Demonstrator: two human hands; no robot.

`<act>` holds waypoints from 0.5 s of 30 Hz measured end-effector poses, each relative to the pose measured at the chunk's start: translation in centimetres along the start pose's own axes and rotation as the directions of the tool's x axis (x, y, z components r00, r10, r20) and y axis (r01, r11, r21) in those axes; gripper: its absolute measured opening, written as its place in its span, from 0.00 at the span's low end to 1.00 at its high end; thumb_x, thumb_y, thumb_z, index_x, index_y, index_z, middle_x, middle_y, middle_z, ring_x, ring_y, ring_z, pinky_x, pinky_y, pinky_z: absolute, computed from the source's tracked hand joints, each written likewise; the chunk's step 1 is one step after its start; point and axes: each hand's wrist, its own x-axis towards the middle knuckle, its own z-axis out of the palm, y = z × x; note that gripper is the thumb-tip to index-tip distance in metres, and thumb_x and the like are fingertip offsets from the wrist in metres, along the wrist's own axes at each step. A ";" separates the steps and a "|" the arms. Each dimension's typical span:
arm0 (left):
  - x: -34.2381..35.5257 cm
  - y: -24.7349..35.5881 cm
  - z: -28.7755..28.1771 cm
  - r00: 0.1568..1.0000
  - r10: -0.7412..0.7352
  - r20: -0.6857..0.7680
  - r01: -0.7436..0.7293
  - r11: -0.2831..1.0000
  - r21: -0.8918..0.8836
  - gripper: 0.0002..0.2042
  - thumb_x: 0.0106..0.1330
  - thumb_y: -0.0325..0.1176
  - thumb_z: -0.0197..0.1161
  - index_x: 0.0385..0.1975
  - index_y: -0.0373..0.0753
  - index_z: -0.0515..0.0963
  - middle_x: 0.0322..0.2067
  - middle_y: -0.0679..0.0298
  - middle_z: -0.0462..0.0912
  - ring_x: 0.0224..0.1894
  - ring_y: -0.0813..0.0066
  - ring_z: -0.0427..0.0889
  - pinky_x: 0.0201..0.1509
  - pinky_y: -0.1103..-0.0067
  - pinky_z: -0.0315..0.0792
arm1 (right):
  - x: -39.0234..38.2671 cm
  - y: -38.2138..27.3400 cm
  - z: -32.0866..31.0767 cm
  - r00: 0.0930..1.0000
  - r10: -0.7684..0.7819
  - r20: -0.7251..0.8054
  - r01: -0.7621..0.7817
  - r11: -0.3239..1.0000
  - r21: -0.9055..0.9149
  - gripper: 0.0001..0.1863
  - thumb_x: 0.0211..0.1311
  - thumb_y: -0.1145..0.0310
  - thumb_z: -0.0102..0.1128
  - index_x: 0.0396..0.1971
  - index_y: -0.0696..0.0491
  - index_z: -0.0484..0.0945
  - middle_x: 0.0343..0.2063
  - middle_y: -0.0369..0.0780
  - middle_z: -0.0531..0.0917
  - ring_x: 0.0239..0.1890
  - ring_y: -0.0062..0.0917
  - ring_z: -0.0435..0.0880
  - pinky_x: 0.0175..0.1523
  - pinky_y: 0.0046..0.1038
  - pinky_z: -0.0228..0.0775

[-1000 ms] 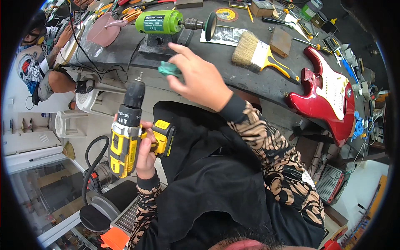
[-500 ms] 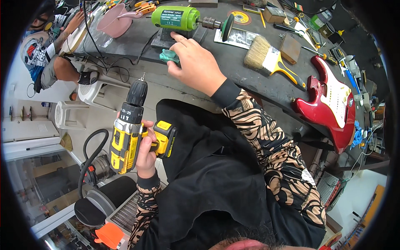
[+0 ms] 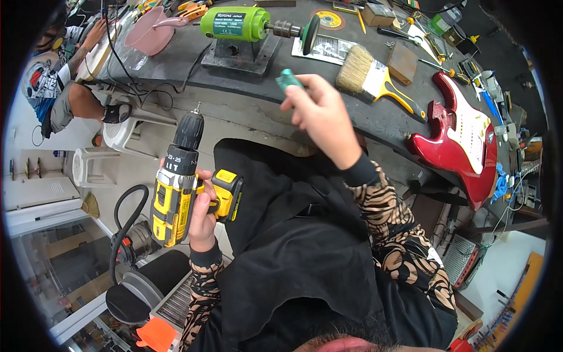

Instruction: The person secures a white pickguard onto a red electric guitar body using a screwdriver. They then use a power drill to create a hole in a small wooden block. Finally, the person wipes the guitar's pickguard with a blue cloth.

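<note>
gripping the yellow-black cordless drill in the left hand: fingers wrapped round the handle, between motor body and battery. motor body sits left of the grip, battery just right of it. chuck is above the hand, pointing up and slightly right, small bit at its tip, clear of the bench edge. trigger finger position: can't tell.

right hand has a narrow pinch on a small green lump. lump sticks out past the thumb and fingertips, at the upper left end of the hand; the rest of the fingers are loosely curled. exact contact on the lump's far side is hidden. hand is well apart from the drill.

nearest to the lump: green bench grinder on its dark base, up and left of it, not touching. round polishing disc on the grinder's right end. wide paintbrush right of the hand, red guitar body further right on the bench.
</note>
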 end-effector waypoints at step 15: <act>0.5 -1.1 2.5 0.995 0.001 0.097 0.000 1.000 -0.011 0.41 0.70 0.28 0.61 0.82 0.39 0.50 0.52 0.49 0.81 0.39 0.76 0.79 0.48 0.77 0.74 | 2.9 -0.2 -3.8 0.999 0.032 -0.042 -0.038 0.988 -0.147 0.25 0.77 0.55 0.61 0.54 0.65 0.79 0.33 0.40 0.90 0.28 0.17 0.87 0.29 0.21 0.76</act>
